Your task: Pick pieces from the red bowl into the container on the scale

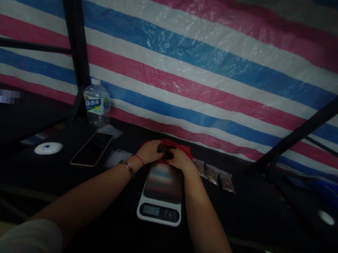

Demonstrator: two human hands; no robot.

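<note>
Both my hands meet at the far edge of a white kitchen scale (pixel 161 201) on a dark table. My left hand (pixel 150 151) and my right hand (pixel 179 159) have their fingers curled round a small dark thing (pixel 163 150) held between them, over a red bag (pixel 181 147). What the dark thing is I cannot make out. A bead bracelet and a red string circle my left wrist. The scale's steel plate is bare and its display is lit.
Three small clear packets of brown bits (pixel 215 175) lie right of the scale. A phone (pixel 92 149), a clear sleeve (pixel 117 157), a white round puck (pixel 48 148) and a water bottle (pixel 97 103) sit to the left. A striped tarp (pixel 196 63) hangs behind, with black tent poles (pixel 75 29).
</note>
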